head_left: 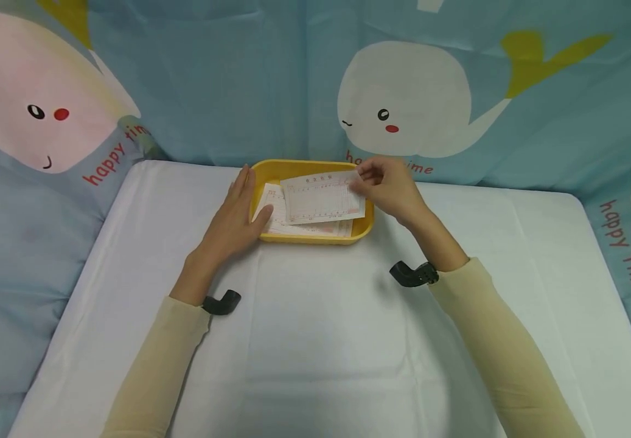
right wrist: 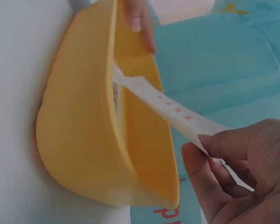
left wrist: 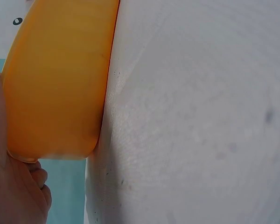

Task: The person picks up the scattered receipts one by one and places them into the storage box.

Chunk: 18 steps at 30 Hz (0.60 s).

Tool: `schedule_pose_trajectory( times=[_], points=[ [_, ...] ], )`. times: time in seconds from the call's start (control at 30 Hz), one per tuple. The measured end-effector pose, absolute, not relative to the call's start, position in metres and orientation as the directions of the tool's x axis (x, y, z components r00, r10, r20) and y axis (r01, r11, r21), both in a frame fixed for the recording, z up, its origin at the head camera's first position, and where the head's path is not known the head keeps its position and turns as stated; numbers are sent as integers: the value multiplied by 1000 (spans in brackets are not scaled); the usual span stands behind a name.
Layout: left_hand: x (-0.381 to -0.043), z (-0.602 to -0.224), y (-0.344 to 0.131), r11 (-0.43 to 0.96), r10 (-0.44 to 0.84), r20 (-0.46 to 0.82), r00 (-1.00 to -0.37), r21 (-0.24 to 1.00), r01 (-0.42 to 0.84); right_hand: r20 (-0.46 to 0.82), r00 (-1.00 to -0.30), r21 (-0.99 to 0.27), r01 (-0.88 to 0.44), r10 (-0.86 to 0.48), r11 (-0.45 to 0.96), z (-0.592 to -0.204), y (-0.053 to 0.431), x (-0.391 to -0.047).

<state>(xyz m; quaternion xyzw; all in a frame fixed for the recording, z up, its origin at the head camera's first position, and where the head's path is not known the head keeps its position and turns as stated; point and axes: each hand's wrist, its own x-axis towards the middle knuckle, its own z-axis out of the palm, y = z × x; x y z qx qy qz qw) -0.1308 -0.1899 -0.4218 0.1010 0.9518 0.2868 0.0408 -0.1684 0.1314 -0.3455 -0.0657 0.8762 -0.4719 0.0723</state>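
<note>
A yellow plastic basket (head_left: 315,239) stands at the back of the table, with printed paper slips (head_left: 271,204) lying inside. My left hand (head_left: 233,213) holds the basket's left end, its thumb over the rim and its fingers along the outside. In the left wrist view the basket's wall (left wrist: 56,88) fills the upper left beside the palm. My right hand (head_left: 392,187) pinches the right end of one printed paper slip (head_left: 323,201) between thumb and fingers. In the right wrist view this slip (right wrist: 168,107) slants up over the rim, its far end inside the basket.
A white cloth (head_left: 326,340) covers the table. Behind it and at both sides hangs a blue curtain (head_left: 227,85) printed with whales. Each wrist carries a black camera mount, one left (head_left: 222,302) and one right (head_left: 414,274).
</note>
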Motion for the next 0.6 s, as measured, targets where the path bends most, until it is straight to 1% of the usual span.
schedule_pose_trajectory(
  times=[0.2,0.4,0.53,0.6],
  points=[
    [-130,-420,-189,811,216,-12,-976,559,172,-37,-974,-802,-104,-223,589,-350,128,-168],
    [-130,-419,-188,810,218,-14,-976,561,172,-38,-971,-767,-123,-236,629,-353,126,-166],
    [-130,-420,-188,808,217,-19,-976,565,168,-11,-973,-774,-138,-231,618,-355,127,-164],
    [-129,-421,-188,805,216,-19,-976,570,168,29,-975,-784,-160,-222,599,-356,129,-162]
  ],
)
